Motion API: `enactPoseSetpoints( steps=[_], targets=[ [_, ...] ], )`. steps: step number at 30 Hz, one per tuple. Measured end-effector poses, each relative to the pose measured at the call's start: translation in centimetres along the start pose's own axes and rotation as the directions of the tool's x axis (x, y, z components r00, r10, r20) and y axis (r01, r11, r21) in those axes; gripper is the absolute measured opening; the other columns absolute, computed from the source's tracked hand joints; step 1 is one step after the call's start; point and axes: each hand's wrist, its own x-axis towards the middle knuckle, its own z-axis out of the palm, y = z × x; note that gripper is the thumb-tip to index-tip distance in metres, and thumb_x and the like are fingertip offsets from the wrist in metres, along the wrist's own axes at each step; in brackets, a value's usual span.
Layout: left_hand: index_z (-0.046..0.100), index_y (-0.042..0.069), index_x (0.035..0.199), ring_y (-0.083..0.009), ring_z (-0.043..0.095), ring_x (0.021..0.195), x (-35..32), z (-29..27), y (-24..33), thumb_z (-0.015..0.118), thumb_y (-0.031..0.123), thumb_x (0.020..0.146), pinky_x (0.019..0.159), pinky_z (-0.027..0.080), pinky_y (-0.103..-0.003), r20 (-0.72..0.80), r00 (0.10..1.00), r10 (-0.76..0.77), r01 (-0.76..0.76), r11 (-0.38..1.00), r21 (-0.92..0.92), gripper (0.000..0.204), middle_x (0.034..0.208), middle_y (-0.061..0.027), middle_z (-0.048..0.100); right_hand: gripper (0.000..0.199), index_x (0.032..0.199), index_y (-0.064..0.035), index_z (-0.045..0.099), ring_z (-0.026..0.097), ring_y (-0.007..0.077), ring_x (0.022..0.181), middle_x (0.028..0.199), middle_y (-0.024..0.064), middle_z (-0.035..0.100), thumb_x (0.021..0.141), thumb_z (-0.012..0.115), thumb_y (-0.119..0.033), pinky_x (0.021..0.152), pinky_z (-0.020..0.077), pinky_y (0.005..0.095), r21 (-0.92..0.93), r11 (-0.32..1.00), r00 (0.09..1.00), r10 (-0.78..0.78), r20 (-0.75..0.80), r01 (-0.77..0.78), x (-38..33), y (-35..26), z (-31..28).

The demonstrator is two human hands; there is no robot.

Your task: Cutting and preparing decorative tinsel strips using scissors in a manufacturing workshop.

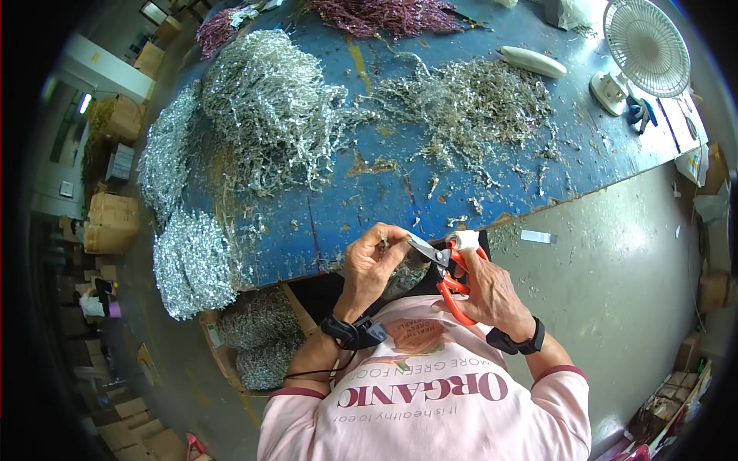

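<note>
Head view: the right hand point(492, 296) grips orange-handled scissors point(446, 269), blades parted, and the left hand point(373, 265) pinches a small silvery sprig point(387, 244) right at the blade tips, just off the blue surface point(400, 192). The risk looks plain: the left fingertips point(393, 240) sit so near the blades that a slightly misjudged snip could nick them, or the tiny piece could slip and drop into the box point(261, 338) below.

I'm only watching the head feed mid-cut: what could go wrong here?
The scissors in the right hand have their blades right beside the left hand fingertips pinching a small silvery sprig, so a nick seems possible. Cut bits may drop past the blue table edge rather than into the box of sprigs.
</note>
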Motion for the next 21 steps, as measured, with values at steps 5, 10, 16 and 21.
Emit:
enactPoseSetpoints(
  steps=[5,10,16,21],
  targets=[
    [0.064,0.005,0.09,-0.0002,0.045,0.061,-0.3,0.5,0.0,0.065,0.004,0.085,0.054,0.038,-0.018,-0.019,0.998,0.052,-0.048,0.984,0.172,0.004,0.073,0.0055,0.058,0.068,0.107,-0.0039,0.049,0.06,0.0292,0.063,0.073,0.0081,0.058,0.066,0.079,-0.048,0.06,0.0475,0.0375,0.027,0.999,0.999,0.039,0.015,-0.04,0.3,-0.3,0.0],
    [0.064,0.004,0.092,-0.0014,0.049,0.064,-0.3,0.2,-0.2,0.065,0.002,0.085,0.057,0.041,-0.017,0.015,1.0,-0.008,0.006,0.988,0.152,0.008,0.078,0.0026,0.06,0.048,0.104,-0.0027,0.054,0.06,0.0169,0.06,0.07,0.0056,0.059,0.075,0.075,-0.034,0.057,0.0477,0.032,0.215,0.97,0.993,0.12,-0.018,-0.113,0.3,1.5,1.3],
    [0.058,0.002,0.11,-0.0072,0.055,0.068,-0.2,1.1,1.0,0.064,0.004,0.086,0.062,0.046,-0.02,0.166,0.979,-0.114,0.17,0.912,-0.374,0.025,0.086,-0.0066,0.064,0.063,0.119,-0.0043,0.045,0.052,0.0098,0.076,0.091,0.0021,0.055,0.07,0.083,-0.02,0.069,0.0457,0.025,0.725,0.688,0.997,0.021,-0.074,0.039,1.5,0.6,2.2],
    [0.049,0.003,0.122,-0.0121,0.056,0.083,0.8,3.4,2.8,0.063,0.008,0.089,0.077,0.047,-0.026,0.203,0.969,0.138,-0.05,0.921,-0.387,0.037,0.098,-0.0092,0.062,0.061,0.124,-0.0029,0.042,0.057,0.0117,0.088,0.105,0.0035,0.056,0.076,0.077,-0.012,0.075,0.049,0.0255,0.804,0.591,0.996,0.014,-0.088,0.063,2.6,-0.5,5.0]
  ],
)
